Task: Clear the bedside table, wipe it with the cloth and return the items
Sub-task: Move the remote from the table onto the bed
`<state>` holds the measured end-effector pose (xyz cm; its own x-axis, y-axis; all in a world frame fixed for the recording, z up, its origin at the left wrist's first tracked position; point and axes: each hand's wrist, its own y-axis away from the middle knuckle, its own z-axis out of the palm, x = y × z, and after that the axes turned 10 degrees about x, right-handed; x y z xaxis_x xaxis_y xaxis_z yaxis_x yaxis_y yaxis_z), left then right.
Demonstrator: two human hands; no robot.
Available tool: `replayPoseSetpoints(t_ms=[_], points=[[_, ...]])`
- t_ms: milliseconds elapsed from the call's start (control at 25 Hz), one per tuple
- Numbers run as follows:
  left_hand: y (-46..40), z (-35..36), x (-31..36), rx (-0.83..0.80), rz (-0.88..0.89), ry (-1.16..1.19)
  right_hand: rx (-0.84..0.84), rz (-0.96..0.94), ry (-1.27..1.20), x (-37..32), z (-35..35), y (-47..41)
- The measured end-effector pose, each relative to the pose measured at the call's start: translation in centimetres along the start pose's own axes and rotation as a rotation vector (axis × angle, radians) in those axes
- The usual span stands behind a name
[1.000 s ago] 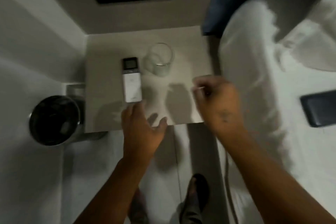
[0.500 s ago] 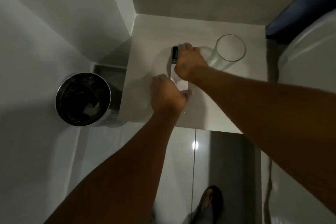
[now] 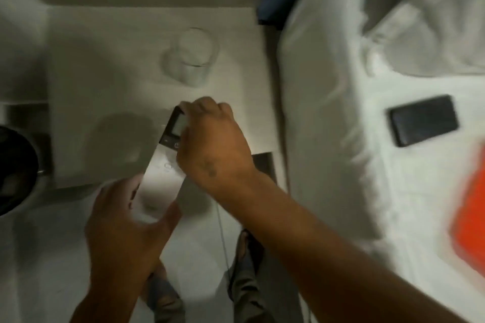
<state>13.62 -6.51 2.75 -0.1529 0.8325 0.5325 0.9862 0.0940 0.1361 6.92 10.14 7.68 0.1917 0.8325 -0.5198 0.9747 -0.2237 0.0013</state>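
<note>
Bed (image 3: 341,139): fills the right side of the view, covered in rumpled white bedding, its edge just beside the bench.
Bench (image 3: 105,60): a pale square bedside top, seen from above in the upper left, set into a corner of the room.
Bin (image 3: 13,168): a dark round bin on the floor at the left edge, only partly in view.
Orange item (image 3: 469,204): a blurred orange shape on the bed at the far right; what it is cannot be told.
Right hand (image 3: 215,139): reaches in from the lower right, its grip closed around the upper, dark end of the remote.
Left hand (image 3: 123,223): comes up from below, fingers spread, its grip cupping the lower, white end of the remote.
Remote (image 3: 164,168): long and slim, white with a dark top that carries a small screen; tilted, held between both hands over the front edge of the bench.
Phone (image 3: 423,119): a dark flat rectangle lying on the bed, well apart from the bench.
Glass (image 3: 190,56): clear and upright, standing on the bench toward the back, beyond the hands.
</note>
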Motion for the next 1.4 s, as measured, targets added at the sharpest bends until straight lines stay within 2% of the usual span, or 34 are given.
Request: replayPoseSetpoints(t_ms=[80, 160, 280, 360, 520, 760, 840, 920, 1000, 1040, 1120, 1200, 1280, 1320, 1400], points=[[2.9, 0.7, 4.7, -0.001, 0.115, 0.031, 0.127, 0.132, -0.031, 3.5, -6.0, 3.5], [5.8, 2.5, 10.1, 0.001, 0.292, 0.173, 0.216, 0.300, -0.020, 8.1, -12.3, 6.4], [9.1, 5.9, 18.0, -0.135, 0.524, 0.380, 0.318, 0.638, 0.073, 15.4, -20.4, 9.4], [10.6, 8.0, 22.4, -0.238, 0.542, 0.446, 0.321, 0.743, 0.163, 19.0, -23.6, 10.2], [12.0, 11.5, 27.5, -0.331, 0.581, 0.377, 0.184, 0.829, 0.300, 23.4, -25.4, 9.7], [12.5, 13.6, 28.5, -0.345, 0.647, 0.222, 0.023, 0.890, 0.365, 24.9, -24.6, 8.3], [12.1, 12.8, 28.1, -0.354, 0.680, 0.301, 0.094, 0.838, 0.419, 25.1, -24.7, 8.5], [10.1, 11.2, 26.0, -0.326, 0.680, 0.411, 0.322, 0.727, 0.398, 24.3, -24.6, 8.4], [5.1, 8.7, 21.2, -0.197, 0.579, 0.393, 0.504, 0.571, 0.234, 21.7, -20.7, 6.4], [2.1, 7.7, 18.4, -0.130, 0.478, 0.371, 0.498, 0.502, 0.063, 19.7, -17.5, 5.0], [-5.2, 5.8, 12.9, -0.089, 0.243, 0.212, 0.290, 0.473, -0.382, 14.1, -9.6, 1.6], [-11.5, 4.5, 9.0, -0.174, 0.102, -0.091, 0.099, 0.473, -0.602, 10.0, -1.7, -1.6], [-16.4, 4.6, 7.3, -0.200, 0.078, -0.155, -0.053, 0.492, -0.570, 8.8, 3.7, -5.0], [-18.3, 4.7, 7.0, -0.184, 0.099, -0.086, -0.077, 0.472, -0.496, 8.4, 5.4, -6.4], [-20.9, 4.9, 7.9, -0.150, 0.198, 0.047, -0.021, 0.387, -0.402, 8.4, 7.4, -9.0]])
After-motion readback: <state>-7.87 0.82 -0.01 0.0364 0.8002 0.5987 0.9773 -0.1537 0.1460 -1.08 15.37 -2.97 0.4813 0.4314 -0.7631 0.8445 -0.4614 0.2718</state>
